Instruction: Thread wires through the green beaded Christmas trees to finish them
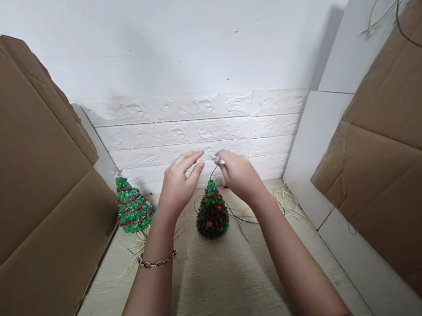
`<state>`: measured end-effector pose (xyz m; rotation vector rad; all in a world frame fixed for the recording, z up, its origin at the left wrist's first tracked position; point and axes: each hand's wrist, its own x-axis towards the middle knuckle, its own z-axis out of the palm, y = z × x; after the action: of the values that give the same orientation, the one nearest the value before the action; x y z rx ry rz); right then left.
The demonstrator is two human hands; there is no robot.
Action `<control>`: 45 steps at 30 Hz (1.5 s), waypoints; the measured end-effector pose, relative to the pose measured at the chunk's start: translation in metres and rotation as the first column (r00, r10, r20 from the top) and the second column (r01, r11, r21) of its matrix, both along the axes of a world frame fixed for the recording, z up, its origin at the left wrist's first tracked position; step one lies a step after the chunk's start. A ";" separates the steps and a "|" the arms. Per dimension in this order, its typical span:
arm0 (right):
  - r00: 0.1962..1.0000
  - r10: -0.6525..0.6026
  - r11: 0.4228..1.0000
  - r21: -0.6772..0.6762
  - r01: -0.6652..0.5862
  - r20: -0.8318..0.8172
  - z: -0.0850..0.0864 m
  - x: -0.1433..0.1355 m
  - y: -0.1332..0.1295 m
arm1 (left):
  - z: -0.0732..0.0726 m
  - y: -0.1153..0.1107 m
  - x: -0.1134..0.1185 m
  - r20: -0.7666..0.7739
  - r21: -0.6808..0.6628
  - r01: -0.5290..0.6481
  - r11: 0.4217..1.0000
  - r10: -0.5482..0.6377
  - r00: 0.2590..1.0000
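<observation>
A small green Christmas tree [212, 212] with red garland and little ornaments stands upright on the surface between my forearms. From its tip a thin dark wire [213, 172] rises toward my right hand [239, 174]. Those right fingers are closed on a small shiny silver ornament [218, 159], partly hidden by the hand; its exact shape is hard to make out. My left hand [179, 178] hovers above and left of the treetop, thumb and fingers apart, holding nothing. A chain bracelet [158, 262] circles the left wrist.
Another decorated green tree [134, 209] with a silvery top stands at the left. Loose yellow and dark strands [287, 202] lie along the back. Cardboard panels [19, 152] flank the left side, with more cardboard [399, 143] at right. A white brick-patterned wall [191, 129] closes the back.
</observation>
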<state>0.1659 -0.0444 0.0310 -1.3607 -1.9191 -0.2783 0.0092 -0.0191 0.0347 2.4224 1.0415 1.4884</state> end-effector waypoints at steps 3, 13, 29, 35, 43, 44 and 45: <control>0.999 0.049 0.993 -0.113 -0.046 0.023 -0.005 -0.010 0.008 | 0.001 -0.002 -0.002 -0.009 -0.024 0.059 0.998 -0.059 0.998; 0.920 0.246 0.893 -0.299 -0.338 -0.304 -0.011 0.007 0.009 | -0.013 0.012 0.008 0.045 -0.204 0.036 0.978 -0.028 0.999; 0.839 0.223 0.890 -0.247 -0.383 -0.496 -0.018 0.013 0.013 | -0.015 0.013 0.013 0.026 -0.317 0.005 0.949 0.003 1.000; 0.828 0.226 0.885 -0.247 -0.395 -0.512 -0.022 0.015 0.020 | -0.015 0.014 0.015 0.039 -0.393 0.026 0.919 -0.011 0.999; 0.831 0.215 0.864 -0.296 -0.406 -0.513 -0.018 0.016 0.016 | -0.022 0.020 0.016 0.163 -0.494 0.158 0.855 -0.087 0.983; 0.828 0.213 0.860 -0.303 -0.411 -0.519 -0.018 0.015 0.016 | -0.023 0.021 0.015 0.178 -0.498 0.175 0.849 -0.098 0.979; 0.821 0.215 0.853 -0.308 -0.421 -0.528 -0.018 0.015 0.016 | -0.025 0.022 0.015 0.182 -0.499 0.181 0.848 -0.102 0.978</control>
<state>0.1808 -0.0288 0.0133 -1.1746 -1.7869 0.6242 0.0246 0.0031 0.0101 1.9347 1.0376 1.1361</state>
